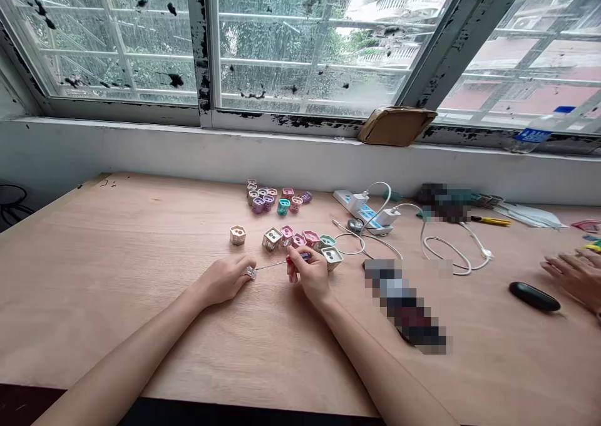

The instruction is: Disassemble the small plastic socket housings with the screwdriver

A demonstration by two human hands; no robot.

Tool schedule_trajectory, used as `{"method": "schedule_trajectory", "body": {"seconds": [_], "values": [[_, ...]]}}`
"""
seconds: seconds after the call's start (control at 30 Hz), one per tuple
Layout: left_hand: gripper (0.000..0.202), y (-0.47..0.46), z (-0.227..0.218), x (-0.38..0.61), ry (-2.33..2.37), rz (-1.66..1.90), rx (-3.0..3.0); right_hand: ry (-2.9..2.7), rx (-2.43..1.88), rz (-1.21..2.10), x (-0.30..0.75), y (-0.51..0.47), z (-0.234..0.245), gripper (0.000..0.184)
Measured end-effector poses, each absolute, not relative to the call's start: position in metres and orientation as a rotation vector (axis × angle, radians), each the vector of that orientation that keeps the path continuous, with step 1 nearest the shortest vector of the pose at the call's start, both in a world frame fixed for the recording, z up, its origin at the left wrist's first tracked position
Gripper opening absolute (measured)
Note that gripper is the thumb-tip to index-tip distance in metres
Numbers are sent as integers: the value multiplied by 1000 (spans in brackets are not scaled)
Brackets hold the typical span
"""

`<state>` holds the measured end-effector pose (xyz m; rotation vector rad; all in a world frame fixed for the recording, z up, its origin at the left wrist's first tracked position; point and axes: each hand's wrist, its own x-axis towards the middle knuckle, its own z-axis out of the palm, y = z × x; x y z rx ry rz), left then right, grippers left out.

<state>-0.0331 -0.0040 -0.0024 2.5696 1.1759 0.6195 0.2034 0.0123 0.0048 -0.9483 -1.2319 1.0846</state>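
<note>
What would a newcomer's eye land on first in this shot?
The two hands at the centre of the wooden table stand out first: the right hand holds a thin-shafted tool, its tip reaching a small silvery piece at the left hand. Just beyond them sit clusters of pastel hexagonal pieces. Along the top, the large window with its flaking black-stained frame catches the eye too.

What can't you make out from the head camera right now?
Head view:
Item pinched by the right hand: fingers hide most of it.
Small piece at the left hand: too small to identify.
Long object right of the hands: pixelated.
Dark object at the back: pixelated.
Other person's hand: cut off by the right edge.
</note>
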Motion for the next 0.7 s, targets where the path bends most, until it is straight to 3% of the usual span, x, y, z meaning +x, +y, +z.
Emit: {"method": "schedule_trajectory", "body": {"seconds": [0.7], "values": [[26,-4,-1,-33,1216,624,2499,-1349,-1021,1100,200,11,1,49]]}}
